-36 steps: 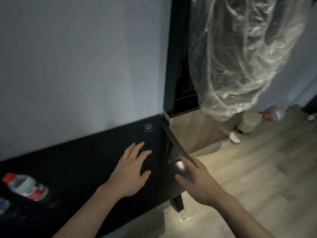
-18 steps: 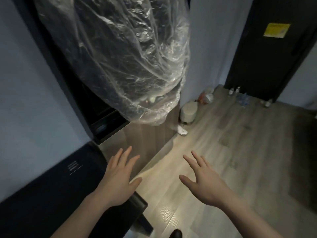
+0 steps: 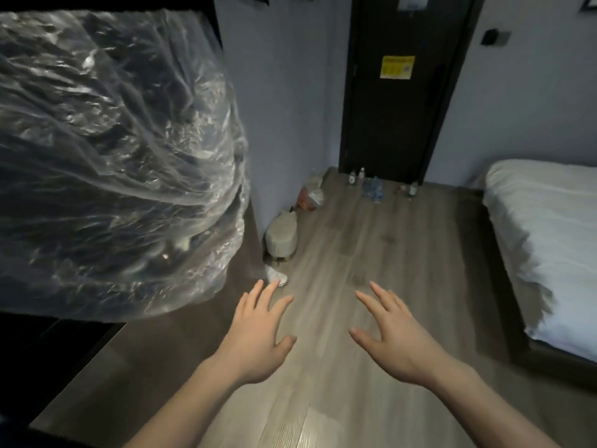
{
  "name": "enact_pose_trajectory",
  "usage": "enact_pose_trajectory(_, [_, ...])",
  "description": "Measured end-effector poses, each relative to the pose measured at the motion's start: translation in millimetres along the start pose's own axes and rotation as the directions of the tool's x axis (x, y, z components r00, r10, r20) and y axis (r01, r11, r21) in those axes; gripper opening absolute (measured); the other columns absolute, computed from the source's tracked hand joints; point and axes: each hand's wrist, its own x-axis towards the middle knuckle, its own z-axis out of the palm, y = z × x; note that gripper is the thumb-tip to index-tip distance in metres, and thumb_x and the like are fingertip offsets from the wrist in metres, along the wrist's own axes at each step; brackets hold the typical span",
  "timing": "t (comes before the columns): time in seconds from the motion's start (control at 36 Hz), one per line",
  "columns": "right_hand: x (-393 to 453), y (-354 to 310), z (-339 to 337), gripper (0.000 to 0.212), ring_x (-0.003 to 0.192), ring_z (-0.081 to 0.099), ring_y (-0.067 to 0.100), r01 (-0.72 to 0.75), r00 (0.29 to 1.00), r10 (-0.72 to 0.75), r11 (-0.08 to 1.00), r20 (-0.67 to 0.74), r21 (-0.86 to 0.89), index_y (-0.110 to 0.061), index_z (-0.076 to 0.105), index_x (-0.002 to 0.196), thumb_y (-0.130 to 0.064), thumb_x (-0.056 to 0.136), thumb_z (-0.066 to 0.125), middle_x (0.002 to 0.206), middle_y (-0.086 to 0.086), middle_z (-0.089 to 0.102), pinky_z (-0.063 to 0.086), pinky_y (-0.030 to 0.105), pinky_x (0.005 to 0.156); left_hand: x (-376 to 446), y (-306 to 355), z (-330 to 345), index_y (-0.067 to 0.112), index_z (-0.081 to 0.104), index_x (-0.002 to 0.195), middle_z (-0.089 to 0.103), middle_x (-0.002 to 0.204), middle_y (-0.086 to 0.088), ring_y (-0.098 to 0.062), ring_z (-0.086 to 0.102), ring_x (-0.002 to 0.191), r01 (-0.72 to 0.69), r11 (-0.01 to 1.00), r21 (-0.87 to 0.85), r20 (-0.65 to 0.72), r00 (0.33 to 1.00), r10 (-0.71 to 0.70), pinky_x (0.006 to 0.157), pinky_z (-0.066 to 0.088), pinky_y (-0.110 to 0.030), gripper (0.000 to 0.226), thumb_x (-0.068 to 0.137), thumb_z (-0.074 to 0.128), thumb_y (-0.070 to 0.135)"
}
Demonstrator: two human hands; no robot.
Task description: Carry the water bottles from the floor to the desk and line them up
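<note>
Both forearms stretched forward from the bottom edge, bare, held out over the wooden floor (image 3: 371, 253). Left hand (image 3: 258, 337) palm down, fingers straight and spread, thumb angled out to the right, holding nothing. Right hand (image 3: 392, 337) palm down too, fingers fanned wide toward the upper left, thumb pointing inward to the other hand, empty as well. A gap of bare floor between the two, neither touching anything.

Water bottles (image 3: 373, 188) far off on the floor at the foot of the dark door (image 3: 397, 108), well apart from both hands: a blue-tinted cluster in the middle, two small upright ones (image 3: 357, 176) just to its left, more small ones (image 3: 408, 189) to its right. Too small to count or to read labels.

Yellow notice (image 3: 397, 66) stuck on the door. Crumpled clear plastic sheeting (image 3: 113, 163) filling the upper left, hanging over something dark. Round beige stool (image 3: 281, 239) against the wall beside it, a reddish bag (image 3: 309, 197) beyond. White bed (image 3: 546, 240) along the right edge. Dark counter corner (image 3: 48, 350) at lower left, partly in shadow.
</note>
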Motion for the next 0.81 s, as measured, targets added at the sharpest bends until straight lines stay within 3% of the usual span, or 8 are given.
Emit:
enact_pose_trajectory(0.22, [64,111,-68,0.074,0.157,-0.005,0.022,-0.05,0.999,0.05,0.999,-0.019,-0.015,-0.036,0.012,0.161,-0.06,0.1,0.044,0.17,-0.009,-0.008,0.009,0.034,0.125,135,77,14,0.031,0.016,0.157,-0.015,0.166,0.002,-0.027,-0.016,0.152,-0.054,0.995,0.08,0.008,0.999,0.054,0.125,0.0,-0.044,0.073,0.095,0.044,0.058])
enact_pose_trajectory(0.5, [144,247,-176,0.076,0.157,-0.009,0.027,-0.016,1.0,0.015,0.996,-0.013,-0.086,-0.036,0.007,0.162,-0.063,0.099,0.042,0.17,-0.006,-0.011,0.008,0.04,0.127,269,190,13,0.034,0.012,0.158,-0.021,0.164,0.004,-0.024,-0.02,0.151,0.006,0.998,0.06,-0.035,0.999,-0.004,0.125,-0.001,-0.046,0.073,0.096,0.043,0.058])
enact_pose_trajectory(0.81, [253,322,-250,0.077,0.156,-0.011,0.026,0.047,0.999,-0.048,0.992,0.0,-0.116,-0.036,0.009,0.162,-0.063,0.099,0.043,0.17,-0.006,-0.012,0.009,0.042,0.128,394,227,6,0.034,0.015,0.158,-0.021,0.164,0.006,-0.025,-0.019,0.152,0.054,0.999,0.006,-0.099,0.994,-0.053,0.124,-0.003,-0.046,0.073,0.096,0.045,0.058])
